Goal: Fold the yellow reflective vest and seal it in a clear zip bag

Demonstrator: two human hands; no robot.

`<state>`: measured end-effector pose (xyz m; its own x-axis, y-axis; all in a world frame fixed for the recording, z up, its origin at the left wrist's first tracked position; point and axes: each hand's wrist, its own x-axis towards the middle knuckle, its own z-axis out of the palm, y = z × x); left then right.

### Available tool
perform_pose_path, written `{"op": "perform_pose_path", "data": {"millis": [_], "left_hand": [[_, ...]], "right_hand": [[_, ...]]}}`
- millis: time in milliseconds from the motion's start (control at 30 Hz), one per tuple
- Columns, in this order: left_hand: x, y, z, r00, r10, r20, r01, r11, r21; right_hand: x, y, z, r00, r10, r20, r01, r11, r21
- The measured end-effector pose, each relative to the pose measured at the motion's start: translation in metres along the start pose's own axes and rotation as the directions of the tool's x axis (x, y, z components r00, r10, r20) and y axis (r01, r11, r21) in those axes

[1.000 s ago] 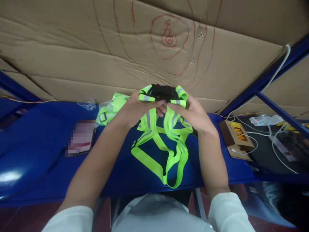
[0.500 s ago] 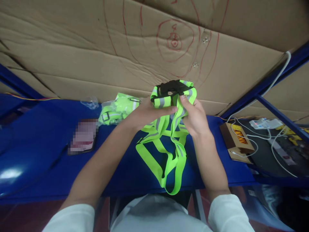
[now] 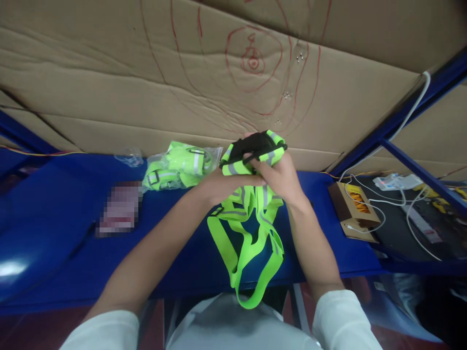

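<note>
A bright green strap harness (image 3: 251, 245) with grey reflective stripes and a black part at its top hangs from my hands over the blue table. My left hand (image 3: 233, 183) grips the folded straps from the left, its thumb pointing right. On the other side, my right hand (image 3: 279, 175) has its fingers bent over the top of the bundle, against the black part. The harness hides some fingers of both hands. The lower straps dangle in loops near the table's front edge.
Left of my hands, a clear bag (image 3: 178, 167) holds more green straps. A pixelated flat object (image 3: 120, 209) lies on the blue table (image 3: 47, 228). To the right are an open cardboard box (image 3: 352, 209) and white cables. Cardboard (image 3: 109, 97) stands behind.
My right hand has moved its fingers inward over the harness top. The black part now lies flatter, and the lower loops have swung slightly. The view has shifted a little.
</note>
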<state>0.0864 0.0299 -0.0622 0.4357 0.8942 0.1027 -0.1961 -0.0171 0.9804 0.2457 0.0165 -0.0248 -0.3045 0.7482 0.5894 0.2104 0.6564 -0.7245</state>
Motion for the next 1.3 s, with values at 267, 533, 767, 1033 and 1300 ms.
{"op": "perform_pose_path", "data": {"millis": [267,533,767,1033,1300], "left_hand": [[-0.008,0.024,-0.004,0.998,0.015,0.055,-0.019,0.996,0.082],[-0.011,0.018,0.019,0.983,-0.088,0.161,0.108,0.987,-0.118],[-0.017,0.013,0.033,0.909,-0.170,0.380,0.267,0.939,-0.218],[-0.010,0.020,0.014,0.944,-0.114,0.311,0.119,0.993,0.003],[-0.014,0.033,-0.002,0.940,-0.033,0.339,-0.076,0.950,0.303]], "right_hand": [[-0.013,-0.039,-0.042,0.983,-0.129,0.131,0.169,0.918,-0.360],[-0.015,-0.037,-0.029,0.977,0.096,-0.188,-0.161,0.915,-0.371],[-0.006,-0.007,-0.033,0.899,0.279,-0.338,-0.280,0.959,0.047],[-0.009,-0.023,-0.041,0.998,0.014,-0.067,-0.040,0.916,-0.398],[-0.010,-0.026,-0.030,0.960,0.171,0.220,-0.057,0.894,-0.444]]}}
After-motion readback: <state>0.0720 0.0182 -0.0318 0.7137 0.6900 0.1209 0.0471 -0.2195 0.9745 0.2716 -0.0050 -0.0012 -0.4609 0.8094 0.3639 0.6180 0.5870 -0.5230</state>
